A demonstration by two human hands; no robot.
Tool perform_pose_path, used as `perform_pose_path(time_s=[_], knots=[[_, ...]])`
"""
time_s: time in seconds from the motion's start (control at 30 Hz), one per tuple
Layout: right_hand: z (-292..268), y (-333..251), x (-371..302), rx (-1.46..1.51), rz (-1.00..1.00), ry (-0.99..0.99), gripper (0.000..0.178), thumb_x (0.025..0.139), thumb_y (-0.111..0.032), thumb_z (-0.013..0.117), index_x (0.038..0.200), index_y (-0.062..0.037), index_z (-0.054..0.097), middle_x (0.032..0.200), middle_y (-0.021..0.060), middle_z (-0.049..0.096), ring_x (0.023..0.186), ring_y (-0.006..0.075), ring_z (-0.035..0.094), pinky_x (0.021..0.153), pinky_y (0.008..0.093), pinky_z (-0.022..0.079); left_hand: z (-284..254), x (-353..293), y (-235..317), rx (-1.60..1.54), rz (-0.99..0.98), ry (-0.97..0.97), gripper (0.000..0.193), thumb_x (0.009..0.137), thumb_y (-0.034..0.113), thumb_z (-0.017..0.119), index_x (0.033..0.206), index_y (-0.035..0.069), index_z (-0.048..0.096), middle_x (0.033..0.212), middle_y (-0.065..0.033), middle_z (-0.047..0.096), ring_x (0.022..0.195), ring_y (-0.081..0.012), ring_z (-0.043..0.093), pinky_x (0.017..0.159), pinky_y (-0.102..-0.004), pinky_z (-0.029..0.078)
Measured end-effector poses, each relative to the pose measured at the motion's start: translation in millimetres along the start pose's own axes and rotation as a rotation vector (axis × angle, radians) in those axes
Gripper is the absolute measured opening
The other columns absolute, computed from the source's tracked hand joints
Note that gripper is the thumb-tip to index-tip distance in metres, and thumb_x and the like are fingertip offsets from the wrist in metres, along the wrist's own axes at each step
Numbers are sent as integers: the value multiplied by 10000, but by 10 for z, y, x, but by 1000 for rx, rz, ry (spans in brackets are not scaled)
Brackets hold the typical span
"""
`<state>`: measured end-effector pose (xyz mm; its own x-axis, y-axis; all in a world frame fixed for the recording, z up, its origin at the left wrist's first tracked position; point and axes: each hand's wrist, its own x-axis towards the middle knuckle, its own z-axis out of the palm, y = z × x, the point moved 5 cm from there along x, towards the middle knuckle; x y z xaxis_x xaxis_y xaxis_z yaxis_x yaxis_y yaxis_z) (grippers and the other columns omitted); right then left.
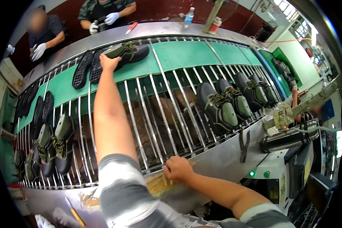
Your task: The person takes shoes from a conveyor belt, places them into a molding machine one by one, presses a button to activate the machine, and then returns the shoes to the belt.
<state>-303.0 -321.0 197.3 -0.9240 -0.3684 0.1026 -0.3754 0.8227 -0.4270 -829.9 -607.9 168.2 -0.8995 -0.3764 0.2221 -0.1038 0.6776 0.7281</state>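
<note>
At the far side of the roller conveyor, my left hand (109, 62) is closed on the heel end of a black shoe (138, 54) with a green last in it. The shoe lies on the green belt strip (178, 57), its toe pointing right. Black soles (82, 71) lie just left of that hand. My right hand (178, 168) rests with curled fingers on the conveyor's near metal edge (212, 157); whether anything is inside them is hidden.
Several black shoes on lasts (227, 114) stand on the rollers at the right, others (62, 146) at the left. Pliers (244, 146) hang on the near edge. A bottle (189, 17) and red-handled knife (132, 27) sit across. Two gloved people work opposite.
</note>
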Motion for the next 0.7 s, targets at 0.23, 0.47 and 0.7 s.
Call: perform_pose_path(time_s=[0.23, 0.47, 0.7], knots=[[226, 161, 15, 1, 52, -95, 176, 797, -269, 608, 749, -100, 601, 770, 86, 589, 746, 264, 586, 622, 403, 488, -117, -162, -20, 139, 26, 89, 916, 683, 556, 726, 1422, 119, 408, 1430, -221, 391, 1295, -413, 405, 1072, -475, 352], [165, 127, 43, -21, -25, 89, 178, 793, -200, 613, 664, -108, 531, 706, 46, 521, 696, 229, 549, 573, 360, 466, 42, -758, 510, 26, 349, 80, 710, 659, 438, 781, 1198, 41, 544, 1166, -209, 587, 1071, -385, 573, 940, -422, 470], [164, 120, 40, 0, -34, 148, 155, 777, -187, 615, 666, -109, 540, 708, 52, 529, 707, 232, 558, 573, 359, 472, 101, -855, 565, 133, 69, -73, 627, 668, 500, 745, 1113, 63, 680, 1101, -185, 678, 1036, -369, 633, 885, -429, 495]])
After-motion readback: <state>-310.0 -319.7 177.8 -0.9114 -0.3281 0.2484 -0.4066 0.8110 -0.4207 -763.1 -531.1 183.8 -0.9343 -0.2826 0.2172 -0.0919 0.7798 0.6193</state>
